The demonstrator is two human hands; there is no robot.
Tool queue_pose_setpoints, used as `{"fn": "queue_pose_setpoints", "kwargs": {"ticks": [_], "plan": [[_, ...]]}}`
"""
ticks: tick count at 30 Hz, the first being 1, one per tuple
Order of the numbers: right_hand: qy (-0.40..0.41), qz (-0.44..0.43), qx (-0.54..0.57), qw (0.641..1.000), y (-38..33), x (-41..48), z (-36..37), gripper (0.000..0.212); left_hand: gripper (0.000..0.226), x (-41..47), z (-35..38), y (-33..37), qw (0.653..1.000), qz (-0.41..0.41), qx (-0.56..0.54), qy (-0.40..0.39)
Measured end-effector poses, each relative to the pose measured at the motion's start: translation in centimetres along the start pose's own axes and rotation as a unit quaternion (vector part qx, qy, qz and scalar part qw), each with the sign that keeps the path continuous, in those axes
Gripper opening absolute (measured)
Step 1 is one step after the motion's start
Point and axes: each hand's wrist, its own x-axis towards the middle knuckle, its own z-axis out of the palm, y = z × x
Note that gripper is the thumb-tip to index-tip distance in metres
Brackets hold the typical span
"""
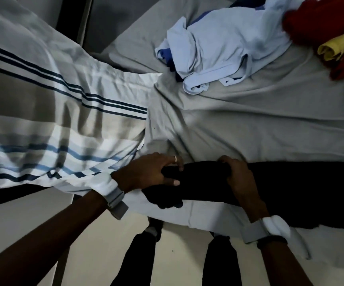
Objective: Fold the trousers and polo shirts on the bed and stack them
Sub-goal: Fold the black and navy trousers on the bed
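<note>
Bed (249, 124): grey sheet, creased; near edge runs across the lower frame, with the sheet hanging over it.
Trousers (301, 193): black, lying lengthwise along the bed's near edge. They run out of view on the right, and the left end is bunched on the sheet below the left grip. Too dark to make out seams or fold lines.
Left grip (152, 172): closed on the trousers' left end. Fingers are curled over the far side of the cloth and the thumb is pressed on its top face. Ring (175, 158) on one finger.
Right grip (237, 176): closed on the trousers just right of the left grip. Fingers are hooked over the far edge of the cloth, with the back of the hand facing up. Cannot tell where the thumb lies.
Wristbands: a pale band with a white pod on each wrist, left (113, 195) and right (270, 228).
Blue shirt (229, 48): light blue, crumpled and unfolded, toward the bed's far edge, well apart from the trousers. A darker blue garment (167, 56) shows beneath its left side.
Red garment (321, 17): heaped at the far right corner, touching the blue shirt's right side.
Yellow garment (336, 46): rolled, tucked among the red cloth.
Striped cover (53, 100): white and beige with blue stripes, over the bed's left side; its lower edge lies just beside the left wrist.
Legs (138, 261): in dark cloth, standing on the pale floor (84, 244) against the near edge.
</note>
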Motion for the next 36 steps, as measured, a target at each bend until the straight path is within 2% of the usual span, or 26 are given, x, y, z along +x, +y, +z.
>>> {"fn": "queue_pose_setpoints", "kwargs": {"ticks": [2, 3, 4, 6, 9, 11, 13, 15, 19, 21, 24, 27, 31, 34, 36], "plan": [[0.033, 0.074, 0.022, 0.996, -1.6, 0.1, 1.8, 0.026, 0.053, -2.0, -0.4, -0.7, 0.999, 0.015, 0.019, -0.038], [0.076, 0.073, 0.02, 0.994, -2.0, -0.1, 2.3, 0.03, 0.059, -2.7, -0.6, -1.5, 0.998, 0.008, 0.027, -0.056], [0.121, 0.063, 0.017, 0.991, -2.2, -0.3, 2.8, 0.036, 0.064, -3.2, -1.0, -2.9, 0.997, -0.012, 0.044, -0.069], [0.156, 0.094, 0.026, 0.983, -2.9, -0.3, 3.6, 0.038, 0.071, -3.4, -1.6, -6.4, 0.989, -0.073, 0.114, -0.061], [0.147, 0.121, -0.067, 0.979, -2.9, 0.4, 5.0, 0.032, 0.065, -3.8, -2.0, -10.7, 0.979, -0.118, 0.167, 0.014], [0.145, 0.061, -0.051, 0.986, -3.3, 0.3, 6.2, 0.03, 0.057, -4.1, -1.1, -11.5, 0.977, -0.101, 0.172, 0.071], [0.143, 0.012, -0.058, 0.988, -3.8, 0.1, 7.4, 0.045, 0.043, -4.1, 0.5, -11.2, 0.969, -0.089, 0.195, 0.122], [0.132, 0.004, -0.088, 0.987, -5.6, -0.2, 8.3, 0.059, 0.038, -4.3, 2.2, -10.4, 0.96, -0.092, 0.205, 0.165], [0.124, -0.019, -0.132, 0.983, -8.9, -0.7, 9.6, 0.08, 0.059, -6.0, 4.5, -10.4, 0.952, -0.1, 0.181, 0.223], [0.106, -0.028, -0.146, 0.983, -9.8, -0.7, 10.6, 0.083, 0.055, -6.5, 5.2, -11.7, 0.95, -0.125, 0.158, 0.238], [0.054, -0.059, -0.202, 0.976, -11.2, -0.4, 13.0, 0.072, 0.049, -6.5, 5.3, -12.4, 0.949, -0.142, 0.124, 0.252], [0.023, -0.048, -0.234, 0.971, -12.3, -0.2, 14.4, 0.065, 0.06, -6.0, 4.8, -10.3, 0.948, -0.102, 0.118, 0.278], [0.089, -0.054, -0.185, 0.977, -13.0, 0.3, 13.2, 0.041, 0.06, -5.3, 4.6, -7.7, 0.937, -0.048, 0.201, 0.282], [0.125, -0.078, -0.161, 0.976, -14.0, 0.7, 12.4, 0.025, 0.06, -4.7, 6.1, -7.1, 0.957, -0.069, 0.137, 0.248], [0.12, -0.107, -0.174, 0.972, -14.6, 1.1, 12.5, 0.028, 0.069, -3.9, 6.7, -7.4, 0.97, -0.095, 0.125, 0.185]]}}
